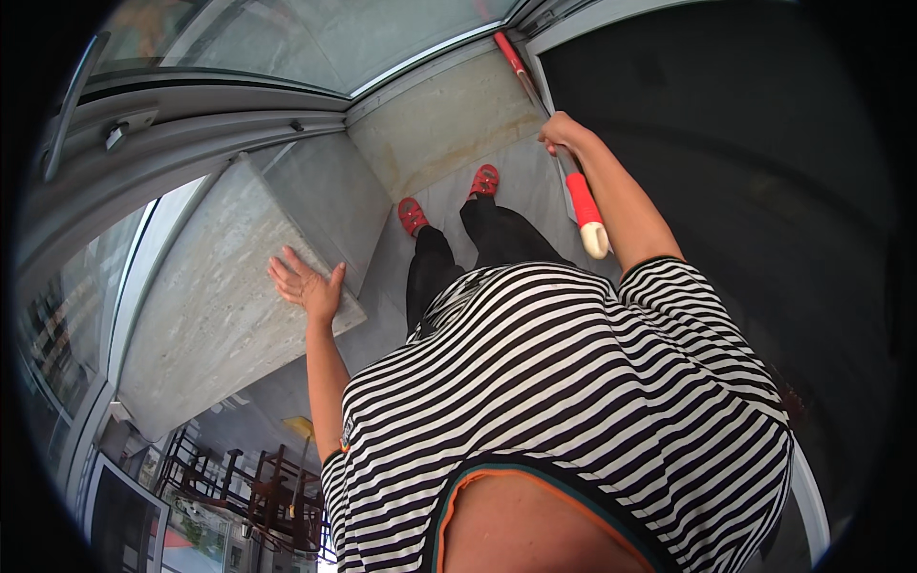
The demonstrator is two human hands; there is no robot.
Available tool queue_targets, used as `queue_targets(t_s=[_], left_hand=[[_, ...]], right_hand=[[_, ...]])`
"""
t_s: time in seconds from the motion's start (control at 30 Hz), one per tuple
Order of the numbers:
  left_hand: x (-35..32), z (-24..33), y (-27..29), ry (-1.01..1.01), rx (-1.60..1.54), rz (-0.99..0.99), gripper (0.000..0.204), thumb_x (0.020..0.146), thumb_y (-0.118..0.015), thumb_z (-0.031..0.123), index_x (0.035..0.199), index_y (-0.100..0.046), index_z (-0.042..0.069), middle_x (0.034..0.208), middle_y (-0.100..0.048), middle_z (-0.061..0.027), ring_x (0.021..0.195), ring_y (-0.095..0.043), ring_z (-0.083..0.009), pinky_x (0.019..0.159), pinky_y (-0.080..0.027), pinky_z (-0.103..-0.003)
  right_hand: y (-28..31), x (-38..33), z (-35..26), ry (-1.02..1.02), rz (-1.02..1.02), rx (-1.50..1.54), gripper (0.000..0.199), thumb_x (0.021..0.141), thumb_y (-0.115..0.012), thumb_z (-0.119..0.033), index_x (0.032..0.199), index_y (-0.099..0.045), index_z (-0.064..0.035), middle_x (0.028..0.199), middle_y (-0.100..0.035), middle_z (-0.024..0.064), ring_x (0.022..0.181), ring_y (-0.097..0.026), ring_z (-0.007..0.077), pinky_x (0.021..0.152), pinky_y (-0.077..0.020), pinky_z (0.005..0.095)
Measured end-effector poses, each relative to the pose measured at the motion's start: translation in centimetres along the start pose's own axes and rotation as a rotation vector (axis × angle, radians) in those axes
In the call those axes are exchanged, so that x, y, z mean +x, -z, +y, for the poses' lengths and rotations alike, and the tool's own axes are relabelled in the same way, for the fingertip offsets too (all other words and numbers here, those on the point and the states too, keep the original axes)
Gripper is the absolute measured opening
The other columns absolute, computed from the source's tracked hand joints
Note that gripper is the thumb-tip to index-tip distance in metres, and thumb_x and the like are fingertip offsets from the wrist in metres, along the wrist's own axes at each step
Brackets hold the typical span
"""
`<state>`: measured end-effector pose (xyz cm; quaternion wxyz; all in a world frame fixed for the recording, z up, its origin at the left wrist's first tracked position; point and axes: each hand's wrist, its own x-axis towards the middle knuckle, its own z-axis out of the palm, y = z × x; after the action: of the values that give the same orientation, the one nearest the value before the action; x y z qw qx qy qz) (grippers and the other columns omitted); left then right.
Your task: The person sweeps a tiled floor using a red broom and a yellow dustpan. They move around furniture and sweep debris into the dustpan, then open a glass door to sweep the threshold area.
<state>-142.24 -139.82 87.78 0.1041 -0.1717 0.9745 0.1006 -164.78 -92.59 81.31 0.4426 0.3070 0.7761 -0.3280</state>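
Observation:
My right hand (pixel 562 134) is closed around a long pole (pixel 582 199) at the right. Its near end has a red grip with a cream-coloured tip, and another red section shows at the far end, close to the glass corner. Whatever the far end carries, if anything, cannot be made out. On the left, my left hand (pixel 308 285) has its fingers spread and holds nothing. It is over a pale marble-like ledge (pixel 210 306); whether it touches the surface I cannot tell.
Glass panes (pixel 287 43) in grey frames stand ahead, above a low stone wall (pixel 444 115). A metal door handle (pixel 74 105) sticks out at far left. A dark panel (pixel 726 143) fills the right side. Stacked brown chairs (pixel 277 487) stand at lower left.

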Motion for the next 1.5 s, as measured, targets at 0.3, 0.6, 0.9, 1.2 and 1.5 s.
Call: queue_targets(t_s=[0.3,0.6,0.9,1.2,1.5], left_hand=[[-0.2,0.2,0.4,0.01,0.0,0.001,0.116,0.063,-0.073,0.05,0.143,0.002,0.012,0.145,0.009,-0.0225,0.134,0.011,-0.0401,0.103,0.001,-0.058],[-0.2,-0.2,-0.4,0.017,0.036,0.011,0.118,0.063,-0.073,0.051,0.143,0.004,0.012,0.145,0.009,-0.0225,0.134,0.01,-0.0411,0.103,0.0,-0.058],[-0.4,-0.1,-0.3,0.016,0.037,0.011,0.117,0.063,-0.073,0.05,0.143,0.004,0.012,0.145,0.008,-0.023,0.134,0.011,-0.0413,0.103,-0.001,-0.059],[-0.4,-0.5,-0.4,0.036,0.047,0.001,0.117,0.063,-0.073,0.048,0.143,0.005,0.012,0.145,0.009,-0.0248,0.134,0.011,-0.0417,0.103,0.0,-0.06],[-0.3,-0.1,-0.4,0.038,0.054,-0.021,0.118,0.064,-0.072,0.049,0.143,0.007,0.013,0.145,0.01,-0.0243,0.134,0.013,-0.0415,0.103,0.0,-0.06]], right_hand=[[-3.6,-6.3,7.5,0.233,-0.089,-0.698,0.043,0.069,-0.056,0.004,0.109,-0.041,0.0125,0.088,-0.06,0.03,0.082,-0.064,0.0376,0.067,-0.052,0.0437],[-1.0,-19.2,15.9,0.02,-0.185,0.375,0.043,0.081,-0.054,0.0,0.121,-0.041,-0.0035,0.061,-0.042,0.0017,0.038,-0.038,0.0079,0.03,-0.0315,0.0249],[1.2,-19.0,18.0,-0.052,-0.115,0.627,0.01,0.084,-0.053,-0.003,0.092,-0.047,-0.0063,0.06,-0.039,-0.0009,0.039,-0.035,0.0055,0.03,-0.0287,0.0228],[-0.9,-16.4,17.4,0.041,-0.291,0.692,0.011,0.083,-0.056,-0.005,0.08,-0.045,-0.0056,0.062,-0.041,-0.0001,0.041,-0.035,0.0039,0.033,-0.0284,0.0213],[-2.2,-9.3,16.9,-0.019,-0.099,0.743,0.016,0.08,-0.057,-0.001,0.091,-0.046,0.001,0.06,-0.043,0.0027,0.04,-0.04,0.0086,0.033,-0.0331,0.026]])
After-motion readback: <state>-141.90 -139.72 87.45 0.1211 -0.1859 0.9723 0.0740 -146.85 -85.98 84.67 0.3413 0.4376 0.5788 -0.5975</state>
